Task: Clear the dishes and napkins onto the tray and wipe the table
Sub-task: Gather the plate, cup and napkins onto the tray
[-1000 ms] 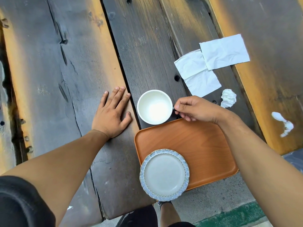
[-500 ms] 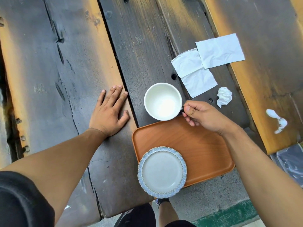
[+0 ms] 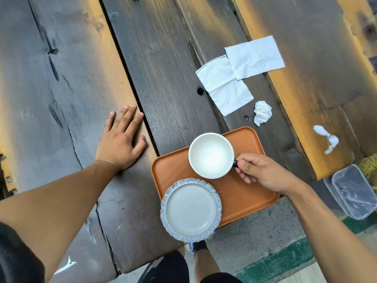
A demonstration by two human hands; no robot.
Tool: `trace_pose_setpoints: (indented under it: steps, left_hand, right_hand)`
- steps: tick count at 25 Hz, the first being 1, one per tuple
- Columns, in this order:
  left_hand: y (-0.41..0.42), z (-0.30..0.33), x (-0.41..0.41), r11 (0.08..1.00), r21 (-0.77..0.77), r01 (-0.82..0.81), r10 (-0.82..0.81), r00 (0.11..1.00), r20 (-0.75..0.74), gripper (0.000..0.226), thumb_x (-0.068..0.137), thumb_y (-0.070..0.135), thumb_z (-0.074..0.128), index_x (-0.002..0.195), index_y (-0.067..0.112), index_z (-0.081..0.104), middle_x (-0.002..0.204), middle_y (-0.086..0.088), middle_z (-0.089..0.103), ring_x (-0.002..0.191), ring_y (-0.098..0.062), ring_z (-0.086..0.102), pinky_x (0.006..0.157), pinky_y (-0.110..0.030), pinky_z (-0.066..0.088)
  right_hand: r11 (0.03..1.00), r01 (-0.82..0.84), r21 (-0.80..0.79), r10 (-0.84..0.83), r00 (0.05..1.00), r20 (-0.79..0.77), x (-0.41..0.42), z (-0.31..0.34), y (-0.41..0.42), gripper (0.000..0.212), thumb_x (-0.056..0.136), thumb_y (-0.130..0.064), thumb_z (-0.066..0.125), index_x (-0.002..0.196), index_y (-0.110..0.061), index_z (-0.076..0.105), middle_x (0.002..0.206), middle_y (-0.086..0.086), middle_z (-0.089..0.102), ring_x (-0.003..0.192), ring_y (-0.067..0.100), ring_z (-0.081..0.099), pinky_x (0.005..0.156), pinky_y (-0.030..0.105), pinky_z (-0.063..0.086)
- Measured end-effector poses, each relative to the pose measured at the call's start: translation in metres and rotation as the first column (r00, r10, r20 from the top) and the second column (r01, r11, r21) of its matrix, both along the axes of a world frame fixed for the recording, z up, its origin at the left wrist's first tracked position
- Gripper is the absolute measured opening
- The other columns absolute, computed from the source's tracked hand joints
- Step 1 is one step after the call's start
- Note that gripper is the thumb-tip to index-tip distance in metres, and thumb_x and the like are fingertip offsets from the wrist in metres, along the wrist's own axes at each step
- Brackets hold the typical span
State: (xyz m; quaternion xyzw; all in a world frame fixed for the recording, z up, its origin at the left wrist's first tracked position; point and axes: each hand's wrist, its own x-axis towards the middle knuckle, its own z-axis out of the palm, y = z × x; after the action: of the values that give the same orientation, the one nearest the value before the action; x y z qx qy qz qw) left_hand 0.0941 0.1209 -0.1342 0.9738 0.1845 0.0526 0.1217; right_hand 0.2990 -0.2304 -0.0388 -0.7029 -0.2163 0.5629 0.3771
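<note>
My right hand (image 3: 263,173) pinches the dark handle of a white cup (image 3: 211,155), which is over the far part of the orange tray (image 3: 244,193); I cannot tell whether it touches the tray. A blue-rimmed grey plate (image 3: 190,209) sits on the tray's near left corner, overhanging its edge. My left hand (image 3: 120,144) lies flat and open on the wooden table (image 3: 67,99), left of the tray. Two flat white napkins (image 3: 255,56) (image 3: 224,86) and a crumpled napkin (image 3: 262,112) lie on the table beyond the tray.
A white smear (image 3: 328,139) marks the plank at the right. The tray overhangs the table's near edge above the concrete ground. A clear plastic container (image 3: 355,193) sits on the ground at the right. My legs and a shoe (image 3: 199,246) show below the table's edge.
My right hand has carried the cup from the table just beyond the tray back over the tray's far part. The left hand has stayed flat on the table.
</note>
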Motion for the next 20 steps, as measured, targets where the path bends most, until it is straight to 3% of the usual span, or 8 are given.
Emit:
trace_pose_setpoints:
  steps: [3, 8, 13, 20]
  left_hand:
    - [0.0, 0.001, 0.0, 1.0, -0.005, -0.008, 0.008, 1.0, 0.001, 0.067, 0.096, 0.042, 0.041, 0.156, 0.013, 0.042, 0.169, -0.012, 0.03, 0.157, -0.031, 0.026, 0.128, -0.054, 0.013]
    - [-0.001, 0.004, 0.0, 1.0, -0.01, -0.011, 0.011, 1.0, -0.006, 0.067, 0.096, 0.042, 0.041, 0.156, 0.014, 0.042, 0.169, -0.011, 0.03, 0.158, -0.03, 0.025, 0.129, -0.054, 0.013]
    - [-0.001, 0.005, 0.001, 1.0, -0.016, -0.012, 0.012, 1.0, -0.007, 0.067, 0.095, 0.042, 0.042, 0.156, 0.014, 0.041, 0.169, -0.011, 0.029, 0.158, -0.03, 0.024, 0.128, -0.055, 0.013]
    - [-0.001, 0.006, 0.0, 1.0, -0.012, -0.011, 0.011, 1.0, -0.005, 0.068, 0.096, 0.043, 0.04, 0.157, 0.014, 0.041, 0.169, -0.012, 0.03, 0.158, -0.03, 0.024, 0.129, -0.055, 0.012]
  right_hand:
    - [1.0, 0.01, -0.017, -0.01, 1.0, 0.01, -0.003, -0.004, -0.001, 0.03, 0.102, -0.028, 0.046, 0.081, -0.009, 0.058, 0.069, 0.0, 0.054, 0.059, 0.009, 0.048, 0.055, 0.018, 0.038]
    - [0.999, 0.009, -0.033, -0.009, 1.0, -0.004, -0.006, -0.01, -0.002, 0.03, 0.105, -0.021, 0.043, 0.084, -0.006, 0.058, 0.061, -0.01, 0.055, 0.056, 0.005, 0.047, 0.055, 0.018, 0.037]
    - [1.0, -0.008, -0.025, 0.007, 0.998, -0.062, -0.01, -0.013, 0.002, 0.031, 0.101, -0.03, 0.045, 0.085, -0.007, 0.058, 0.06, -0.011, 0.055, 0.055, 0.005, 0.046, 0.054, 0.016, 0.037]
    - [0.999, 0.013, -0.048, -0.016, 0.997, -0.078, -0.008, -0.014, 0.004, 0.028, 0.106, -0.019, 0.046, 0.089, -0.007, 0.064, 0.068, 0.002, 0.054, 0.058, 0.009, 0.048, 0.053, 0.019, 0.036]
